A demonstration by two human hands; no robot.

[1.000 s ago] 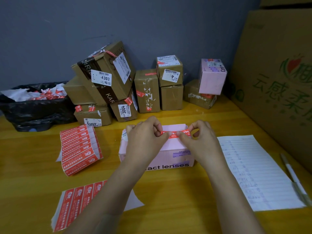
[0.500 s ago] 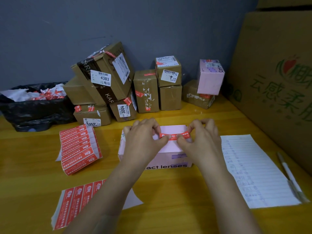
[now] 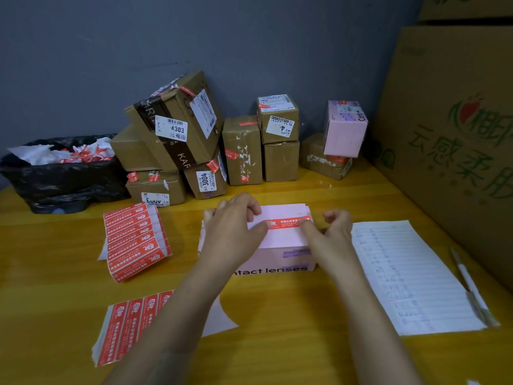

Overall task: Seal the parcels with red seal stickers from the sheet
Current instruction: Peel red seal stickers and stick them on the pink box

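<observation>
Head view: one wooden table (image 3: pixel 277 351), seen from above and behind the hands.
Pink parcel (image 3: pixel 280 240): centre of the table, lying flat, its near side printed "contact lenses".
Red seal sticker (image 3: pixel 287 223): laid across the pink parcel's top, from the middle to the right edge.
Left hand (image 3: pixel 233 234): over the parcel's left part – fingers curled over its far edge, thumb on the sticker's left end.
Right hand (image 3: pixel 330 237): thumb tip on the sticker's right end, other fingers curled above – pinching or only pressing, cannot tell.
Sticker stack (image 3: pixel 136 240): left of the parcel, fanned.
Sticker sheet (image 3: pixel 125 332): near left, partly under the left forearm.
Brown parcels (image 3: pixel 244 151): piled along the far wall, several bearing red seals.
Lined paper (image 3: pixel 410 276): right of the parcel, a pen (image 3: pixel 469 284) just beside it.
</observation>
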